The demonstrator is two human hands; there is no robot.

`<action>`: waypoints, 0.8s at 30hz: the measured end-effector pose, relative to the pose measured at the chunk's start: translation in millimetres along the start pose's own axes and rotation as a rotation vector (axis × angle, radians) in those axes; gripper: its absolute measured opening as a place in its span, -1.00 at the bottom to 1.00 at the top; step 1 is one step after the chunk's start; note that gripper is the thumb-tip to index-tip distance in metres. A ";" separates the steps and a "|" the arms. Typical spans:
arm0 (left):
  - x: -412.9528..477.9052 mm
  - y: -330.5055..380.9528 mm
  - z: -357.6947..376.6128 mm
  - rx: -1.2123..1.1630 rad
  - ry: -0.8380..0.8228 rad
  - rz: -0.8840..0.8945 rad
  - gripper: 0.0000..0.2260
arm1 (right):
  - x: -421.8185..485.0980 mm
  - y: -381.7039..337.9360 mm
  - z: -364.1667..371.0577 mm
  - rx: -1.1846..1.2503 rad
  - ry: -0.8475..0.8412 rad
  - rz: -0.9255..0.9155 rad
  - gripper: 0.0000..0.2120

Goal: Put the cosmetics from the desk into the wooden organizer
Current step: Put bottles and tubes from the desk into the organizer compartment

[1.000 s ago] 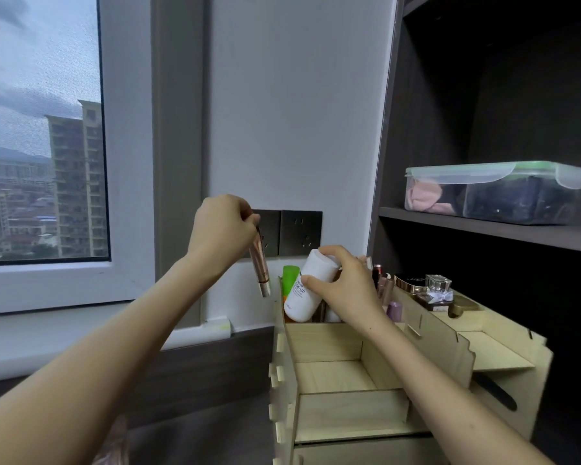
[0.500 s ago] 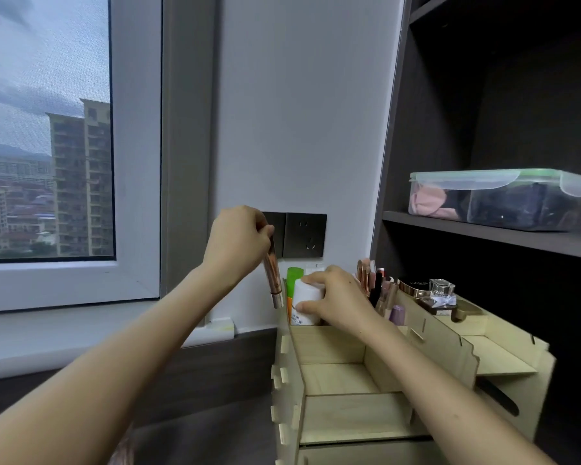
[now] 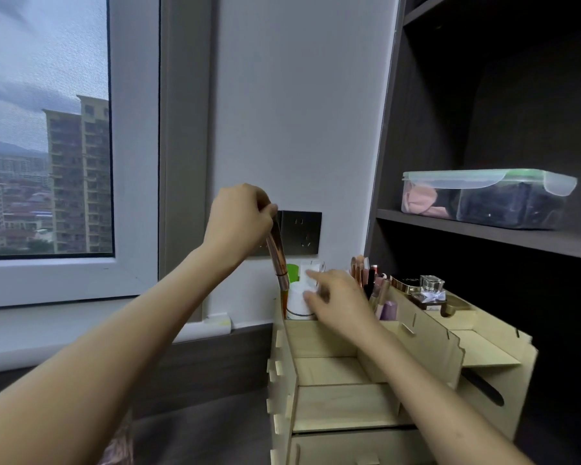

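Up close, the grip of the left hand (image 3: 239, 223) is closed around the top end of a slim rose-gold tube (image 3: 277, 260), fingers curled over it and thumb pressed against its side. The tube hangs nearly upright, tilted a little, with its lower tip down at the back left corner of the wooden organizer (image 3: 282, 380), just beside a white bottle (image 3: 296, 302). The grip of the right hand (image 3: 336, 297) is loose and unclenched: the fingers (image 3: 311, 275) reach forward fairly straight, their tips against the side of the white bottle; motion blur hides whether they press on it. That bottle stands upright in the organizer's back left compartment, and a green-capped container (image 3: 292, 273) stands just behind it in the same compartment. To the right, in a narrow rear section, several lipsticks and slim tubes (image 3: 366, 275) stand together on end, with a small purple item (image 3: 388, 310) in front of them. Further right, on the organizer's upper tier, sit a gold compact (image 3: 408, 283) and a clear glass perfume bottle (image 3: 431, 286). The organizer's stepped front trays lie below the right forearm. The organizer stands on the dark table (image 3: 198, 431), close to the wall, where a dark socket plate (image 3: 301, 233) is fixed behind the left hand. A window (image 3: 47, 129) fills the left side, and on the right a dark shelf (image 3: 483, 233) carries a clear plastic box with a green-edged lid (image 3: 483, 196).
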State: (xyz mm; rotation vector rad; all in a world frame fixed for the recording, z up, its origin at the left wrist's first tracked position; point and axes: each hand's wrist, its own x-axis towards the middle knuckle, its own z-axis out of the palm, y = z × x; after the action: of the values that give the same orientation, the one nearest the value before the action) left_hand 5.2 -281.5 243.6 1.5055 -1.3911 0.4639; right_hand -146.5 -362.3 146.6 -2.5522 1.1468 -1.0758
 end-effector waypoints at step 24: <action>4.7 19.7 73.8 -0.157 -0.419 -0.005 -0.79 | 12.9 24.9 -22.8 0.238 0.181 0.173 -0.80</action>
State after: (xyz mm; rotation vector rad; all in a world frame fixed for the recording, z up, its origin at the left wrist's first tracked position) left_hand -35.9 -342.7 223.4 1.5294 -1.7007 0.0294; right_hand -170.7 -385.3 160.6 -2.1708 1.1754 -1.3317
